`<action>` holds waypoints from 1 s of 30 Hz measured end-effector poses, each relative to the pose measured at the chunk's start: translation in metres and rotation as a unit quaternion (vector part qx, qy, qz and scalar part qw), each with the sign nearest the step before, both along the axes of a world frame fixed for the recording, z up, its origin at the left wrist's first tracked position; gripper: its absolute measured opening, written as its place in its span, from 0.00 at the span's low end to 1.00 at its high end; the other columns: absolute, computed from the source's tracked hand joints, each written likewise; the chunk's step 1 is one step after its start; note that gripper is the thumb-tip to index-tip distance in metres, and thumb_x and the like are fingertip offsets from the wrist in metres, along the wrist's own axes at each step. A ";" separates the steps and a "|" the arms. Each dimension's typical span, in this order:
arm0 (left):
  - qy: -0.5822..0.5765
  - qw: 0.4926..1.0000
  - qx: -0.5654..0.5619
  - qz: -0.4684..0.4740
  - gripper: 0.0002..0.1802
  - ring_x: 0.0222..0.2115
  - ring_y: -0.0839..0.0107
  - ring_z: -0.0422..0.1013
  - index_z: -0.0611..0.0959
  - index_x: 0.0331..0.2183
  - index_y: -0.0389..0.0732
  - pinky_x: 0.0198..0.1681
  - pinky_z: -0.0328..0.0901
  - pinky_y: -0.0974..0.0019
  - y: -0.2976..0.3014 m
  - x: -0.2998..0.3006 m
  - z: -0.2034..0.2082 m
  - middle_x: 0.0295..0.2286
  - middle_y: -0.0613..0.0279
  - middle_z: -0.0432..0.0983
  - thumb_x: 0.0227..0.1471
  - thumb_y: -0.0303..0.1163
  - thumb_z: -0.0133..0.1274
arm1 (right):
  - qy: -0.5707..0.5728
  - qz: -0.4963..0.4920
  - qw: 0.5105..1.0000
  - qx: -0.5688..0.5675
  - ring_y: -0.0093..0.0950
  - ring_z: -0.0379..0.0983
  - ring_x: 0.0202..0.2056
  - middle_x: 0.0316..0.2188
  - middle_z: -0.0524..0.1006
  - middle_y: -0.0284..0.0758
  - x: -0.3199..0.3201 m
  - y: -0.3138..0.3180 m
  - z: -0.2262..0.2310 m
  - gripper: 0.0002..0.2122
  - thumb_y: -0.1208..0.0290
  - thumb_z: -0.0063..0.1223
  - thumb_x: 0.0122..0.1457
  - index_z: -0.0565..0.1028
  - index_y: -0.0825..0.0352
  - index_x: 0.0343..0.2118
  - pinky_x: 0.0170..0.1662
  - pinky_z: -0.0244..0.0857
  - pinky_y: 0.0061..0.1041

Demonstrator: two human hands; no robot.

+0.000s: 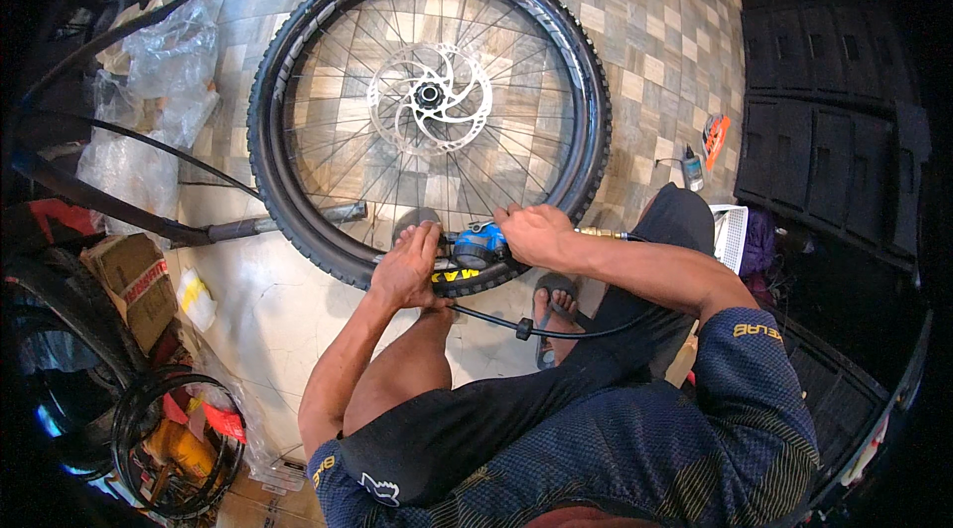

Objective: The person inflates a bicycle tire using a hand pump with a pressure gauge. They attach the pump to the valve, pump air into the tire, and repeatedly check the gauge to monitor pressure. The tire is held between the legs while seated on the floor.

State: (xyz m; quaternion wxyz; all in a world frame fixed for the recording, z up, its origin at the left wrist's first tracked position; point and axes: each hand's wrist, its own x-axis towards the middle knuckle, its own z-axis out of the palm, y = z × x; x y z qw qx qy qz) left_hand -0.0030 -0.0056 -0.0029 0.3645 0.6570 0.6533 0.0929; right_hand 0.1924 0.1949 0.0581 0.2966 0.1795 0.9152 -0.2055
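A bicycle wheel [594, 121] with a knobby black tire and dark rim is in front of me, its silver disc brake rotor [480, 91] facing up. At its near edge, my right hand [536, 234] is closed round a blue tire inflator [478, 246]; a brass-coloured fitting [601, 232] shows behind that hand. My left hand [405, 268] grips the wheel's near rim and tire, fingers together, just left of the inflator. Those fingers hide what lies under them. A black hose [586, 334] with a dark collar runs right from below my left hand.
Clear plastic wrapping [174, 62] and dark bicycle frame tubes [109, 196] lie at left. A cardboard box [129, 290], tires and coiled black rings [124, 429] crowd the lower left. Black drawers [794, 161] line the right, with a small dark bottle [692, 171] on the floor nearby.
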 end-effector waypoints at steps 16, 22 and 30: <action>-0.031 0.999 -0.024 0.014 0.75 0.61 0.34 0.62 0.59 0.64 0.29 0.67 0.58 0.47 0.002 -0.001 0.003 0.60 0.35 0.60 0.20 0.53 0.80 | 0.007 0.006 1.000 -0.003 0.41 0.84 0.38 0.37 0.83 0.47 0.000 0.001 -0.002 0.13 0.73 0.50 0.57 0.76 0.72 0.44 0.40 0.78 0.36; -0.032 0.999 -0.014 0.017 0.74 0.60 0.34 0.62 0.59 0.63 0.29 0.66 0.59 0.46 0.001 0.000 0.004 0.60 0.35 0.61 0.21 0.54 0.79 | -0.011 0.015 1.000 -0.012 0.42 0.84 0.38 0.37 0.83 0.48 -0.004 0.003 0.002 0.14 0.73 0.50 0.57 0.76 0.73 0.44 0.41 0.78 0.37; -0.014 1.000 -0.021 0.005 0.76 0.60 0.34 0.62 0.58 0.64 0.29 0.65 0.60 0.47 0.004 0.000 0.010 0.60 0.36 0.60 0.21 0.56 0.79 | -0.011 0.010 1.000 -0.014 0.43 0.84 0.38 0.38 0.83 0.48 -0.003 0.004 0.001 0.14 0.73 0.50 0.57 0.76 0.73 0.44 0.40 0.78 0.38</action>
